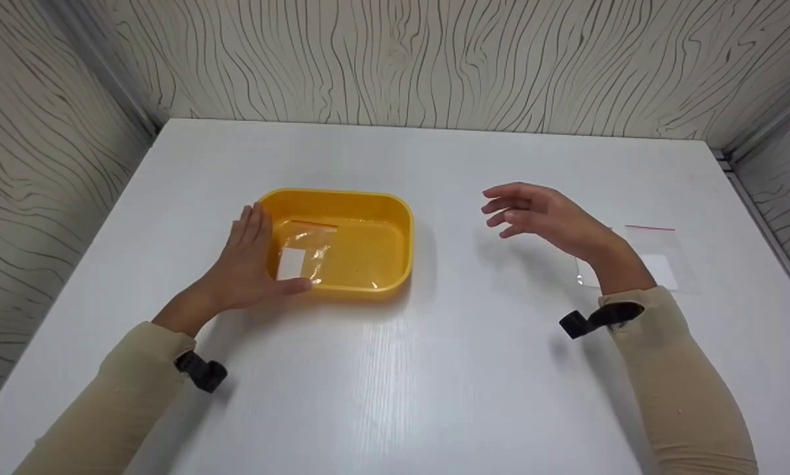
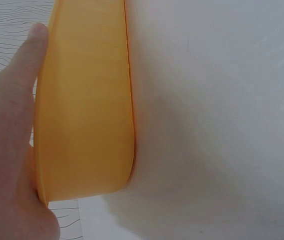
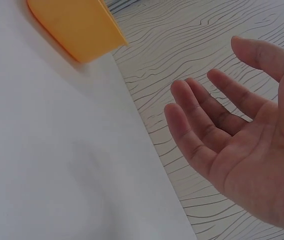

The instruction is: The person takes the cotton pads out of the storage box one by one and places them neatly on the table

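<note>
A yellow plastic tub point(image 1: 375, 264) stands on the white table, left of the middle in the head view. Inside it, at the left end, lies a clear zip bag point(image 1: 316, 247) with a red strip and a white label. My left hand point(image 1: 240, 270) rests against the tub's left end, fingers straight along the side and thumb on the front rim. In the left wrist view the tub's outer wall point(image 2: 86, 105) fills the space beside that hand. To the right of the tub my right hand point(image 1: 540, 214) hovers above the table, palm bare and fingers loosely bent.
A second clear zip bag point(image 1: 659, 264) with a red strip and white label lies on the table point(image 1: 421, 382) at the right, partly covered by my right wrist. A wood-patterned wall point(image 1: 395, 59) rises behind the table's back edge.
</note>
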Tool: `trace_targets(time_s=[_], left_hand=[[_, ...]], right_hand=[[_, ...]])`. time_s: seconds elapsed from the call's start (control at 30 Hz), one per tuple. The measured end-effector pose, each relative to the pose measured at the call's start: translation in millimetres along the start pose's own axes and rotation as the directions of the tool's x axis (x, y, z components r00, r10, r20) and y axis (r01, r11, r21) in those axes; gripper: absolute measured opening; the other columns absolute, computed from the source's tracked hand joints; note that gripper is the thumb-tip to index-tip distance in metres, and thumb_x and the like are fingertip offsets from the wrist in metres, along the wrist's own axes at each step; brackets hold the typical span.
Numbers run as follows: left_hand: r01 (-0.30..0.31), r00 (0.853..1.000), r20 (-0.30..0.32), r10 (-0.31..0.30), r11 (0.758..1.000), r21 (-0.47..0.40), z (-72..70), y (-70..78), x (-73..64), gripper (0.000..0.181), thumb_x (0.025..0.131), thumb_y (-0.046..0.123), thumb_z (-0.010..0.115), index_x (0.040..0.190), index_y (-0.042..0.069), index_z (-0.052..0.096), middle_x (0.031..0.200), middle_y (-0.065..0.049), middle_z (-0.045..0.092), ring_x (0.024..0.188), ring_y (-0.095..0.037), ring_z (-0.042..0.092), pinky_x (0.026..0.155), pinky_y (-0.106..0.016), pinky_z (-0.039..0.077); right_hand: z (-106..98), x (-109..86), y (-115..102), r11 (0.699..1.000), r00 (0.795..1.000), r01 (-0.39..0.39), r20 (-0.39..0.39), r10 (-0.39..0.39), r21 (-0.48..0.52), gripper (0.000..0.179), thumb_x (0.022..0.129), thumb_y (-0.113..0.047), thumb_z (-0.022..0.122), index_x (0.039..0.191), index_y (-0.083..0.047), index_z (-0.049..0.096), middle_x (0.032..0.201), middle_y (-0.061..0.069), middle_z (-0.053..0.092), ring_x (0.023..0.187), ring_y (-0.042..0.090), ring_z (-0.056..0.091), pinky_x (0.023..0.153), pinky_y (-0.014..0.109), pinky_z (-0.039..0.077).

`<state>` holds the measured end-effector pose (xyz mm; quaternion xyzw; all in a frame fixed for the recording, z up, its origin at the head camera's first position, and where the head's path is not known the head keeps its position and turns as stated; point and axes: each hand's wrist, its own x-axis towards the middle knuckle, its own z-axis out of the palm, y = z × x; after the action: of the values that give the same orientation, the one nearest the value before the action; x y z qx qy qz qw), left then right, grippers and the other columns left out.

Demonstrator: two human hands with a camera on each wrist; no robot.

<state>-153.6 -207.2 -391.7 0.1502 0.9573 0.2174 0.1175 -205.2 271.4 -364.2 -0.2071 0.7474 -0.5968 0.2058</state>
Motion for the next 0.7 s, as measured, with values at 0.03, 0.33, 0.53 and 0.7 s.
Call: trace_targets(time_s=[0.03,0.33,0.53,0.7], left_hand=[[0.002,1.000,0.001,-0.002,1.000,-0.001,0.2,0.0,-0.1,0.139,0.079,0.075,0.068,0.156,-0.009,-0.011,0.165,-0.023,-0.020,0.152,-0.037,-0.022,0.123,-0.054,-0.009],[0.002,1.000,0.006,-0.002,1.000,0.002,0.5,0.4,0.9,0.139,0.079,0.077,0.067,0.156,-0.009,-0.012,0.165,-0.023,-0.021,0.152,-0.038,-0.023,0.122,-0.055,-0.010],[0.002,1.000,0.011,-0.002,1.000,0.002,-0.2,0.5,1.3,0.139,0.079,0.077,0.067,0.156,-0.009,-0.012,0.165,-0.023,-0.022,0.152,-0.037,-0.023,0.123,-0.054,-0.010],[0.009,1.000,0.012,-0.009,1.000,0.004,-0.4,0.8,-0.1,0.139,0.079,0.077,0.066,0.156,-0.009,-0.013,0.165,-0.023,-0.022,0.152,-0.037,-0.023,0.123,-0.054,-0.010]], right_hand=[[0.8,1.1,-0.6,1.000,1.000,-0.001,0.003,0.001,0.000,0.042,0.104,-0.009,0.057,0.146,-0.004,0.051,0.139,0.029,0.053,0.120,0.027,0.063,0.097,0.037,0.054],[9.3,11.1,-7.9,1.000,1.000,-0.014,0.009,0.014,-0.023,0.043,0.104,-0.010,0.057,0.145,-0.004,0.051,0.136,0.022,0.057,0.119,0.027,0.063,0.096,0.036,0.055],[12.8,16.9,-12.6,1.000,1.000,-0.002,0.029,0.003,-0.008,0.043,0.103,-0.010,0.057,0.145,-0.003,0.051,0.136,0.021,0.058,0.118,0.028,0.063,0.096,0.037,0.055],[15.2,23.8,-18.3,1.000,0.999,0.006,0.052,-0.006,0.007,0.042,0.103,-0.009,0.056,0.145,-0.005,0.052,0.135,0.019,0.059,0.119,0.032,0.062,0.097,0.038,0.055]])
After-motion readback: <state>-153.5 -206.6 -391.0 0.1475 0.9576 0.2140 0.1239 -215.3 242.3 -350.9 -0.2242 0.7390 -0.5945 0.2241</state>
